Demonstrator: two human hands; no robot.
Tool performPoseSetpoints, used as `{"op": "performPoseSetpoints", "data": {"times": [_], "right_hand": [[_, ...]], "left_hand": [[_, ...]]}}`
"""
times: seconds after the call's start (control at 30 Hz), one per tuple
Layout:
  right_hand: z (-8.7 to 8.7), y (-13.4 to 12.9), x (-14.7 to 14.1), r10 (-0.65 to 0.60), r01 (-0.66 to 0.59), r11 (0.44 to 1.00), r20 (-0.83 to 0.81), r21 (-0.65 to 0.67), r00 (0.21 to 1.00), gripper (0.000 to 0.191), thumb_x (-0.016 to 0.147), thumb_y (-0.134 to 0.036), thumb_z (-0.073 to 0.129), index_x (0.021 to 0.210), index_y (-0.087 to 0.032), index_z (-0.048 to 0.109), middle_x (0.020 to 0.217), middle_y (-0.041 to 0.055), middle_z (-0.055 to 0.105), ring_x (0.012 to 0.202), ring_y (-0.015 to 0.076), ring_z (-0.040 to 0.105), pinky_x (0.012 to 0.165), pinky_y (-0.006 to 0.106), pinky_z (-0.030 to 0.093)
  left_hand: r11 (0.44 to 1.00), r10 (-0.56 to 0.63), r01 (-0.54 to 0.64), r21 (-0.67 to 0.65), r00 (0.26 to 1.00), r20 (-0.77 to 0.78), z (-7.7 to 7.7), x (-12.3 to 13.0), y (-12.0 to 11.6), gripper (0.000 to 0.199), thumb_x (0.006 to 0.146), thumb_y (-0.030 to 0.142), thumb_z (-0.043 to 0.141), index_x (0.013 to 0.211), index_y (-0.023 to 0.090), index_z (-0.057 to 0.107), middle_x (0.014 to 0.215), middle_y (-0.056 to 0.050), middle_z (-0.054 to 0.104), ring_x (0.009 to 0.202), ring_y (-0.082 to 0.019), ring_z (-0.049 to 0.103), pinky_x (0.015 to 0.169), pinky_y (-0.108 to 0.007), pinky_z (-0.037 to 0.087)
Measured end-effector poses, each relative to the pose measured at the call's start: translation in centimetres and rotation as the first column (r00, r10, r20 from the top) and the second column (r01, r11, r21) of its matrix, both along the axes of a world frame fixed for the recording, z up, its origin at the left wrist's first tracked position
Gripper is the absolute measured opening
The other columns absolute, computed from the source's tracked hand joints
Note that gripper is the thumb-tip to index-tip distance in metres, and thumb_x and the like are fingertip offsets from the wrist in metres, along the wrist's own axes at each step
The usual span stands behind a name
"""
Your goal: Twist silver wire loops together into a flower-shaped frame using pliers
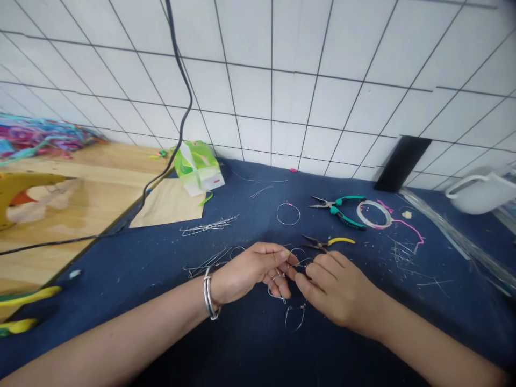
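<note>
My left hand (262, 269), with a silver bangle at the wrist, is closed on a thin looped wire (275, 295) whose bends hang below the fingers. From the right, my right hand (334, 287) pinches the same wire close to the left fingertips. Small pink beads show on the wire near the fingers. Just below both hands, a wire loop (295, 318) with pink bits hangs or lies; I cannot tell which. Beyond the hands lie yellow-handled pliers (328, 243) and a wire ring (288, 214) with pink beads on the dark blue cloth.
Teal-handled pliers (342, 209) and a white ring-shaped dish (374, 214) lie right of centre. Cut wires (209, 226) are at left, near a green tissue pack (197, 166). A black cable (181, 107) hangs down at left. A white cup (484, 191) stands far right.
</note>
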State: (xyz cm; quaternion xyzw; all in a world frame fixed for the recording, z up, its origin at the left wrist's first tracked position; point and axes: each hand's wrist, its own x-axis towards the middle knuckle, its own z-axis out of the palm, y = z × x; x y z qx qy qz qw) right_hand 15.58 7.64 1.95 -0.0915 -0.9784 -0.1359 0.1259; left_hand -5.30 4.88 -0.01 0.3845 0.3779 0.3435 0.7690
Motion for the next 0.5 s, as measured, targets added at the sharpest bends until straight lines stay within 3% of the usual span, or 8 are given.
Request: {"op": "performPoseSetpoints", "data": {"times": [0.17, 0.37, 0.5], "right_hand": [[-0.4, -0.2, -0.4, 0.018, -0.015, 0.998, -0.048, 0.066, 0.999, 0.014, 0.085, -0.019, 0.048, 0.095, -0.015, 0.057, 0.076, 0.0036, 0.055, 0.071, 0.0172, 0.046, 0.061, 0.034, 0.034], [-0.9, -0.6, -1.0, -0.104, 0.103, 0.995, -0.101, -0.019, 0.989, 0.009, 0.086, -0.018, 0.046, 0.088, -0.016, 0.055, 0.078, 0.0040, 0.056, 0.075, 0.0177, 0.048, 0.066, 0.034, 0.035], [-1.1, -0.6, -0.9, -0.092, 0.089, 0.996, -0.123, -0.026, 0.988, 0.012, 0.086, -0.019, 0.046, 0.095, -0.016, 0.053, 0.079, 0.0036, 0.056, 0.075, 0.0177, 0.048, 0.066, 0.034, 0.034]], "left_hand": [[1.000, -0.007, 0.007, -0.029, 1.000, 0.013, -0.2, 0.1, 0.0, 0.029, 0.088, 0.034, 0.045, 0.094, 0.009, 0.059, 0.077, -0.010, 0.065, 0.057, -0.015, 0.065, 0.050, -0.022, 0.048], [0.997, 0.022, -0.020, -0.072, 0.999, 0.036, 0.0, 0.4, 0.1, 0.026, 0.088, 0.031, 0.046, 0.093, 0.009, 0.059, 0.065, -0.007, 0.065, 0.055, -0.015, 0.066, 0.048, -0.020, 0.048], [0.995, 0.025, -0.019, -0.099, 0.998, 0.054, 0.0, 0.3, 0.1, 0.025, 0.088, 0.031, 0.047, 0.095, 0.010, 0.058, 0.064, -0.007, 0.066, 0.054, -0.014, 0.065, 0.048, -0.019, 0.048]]}}
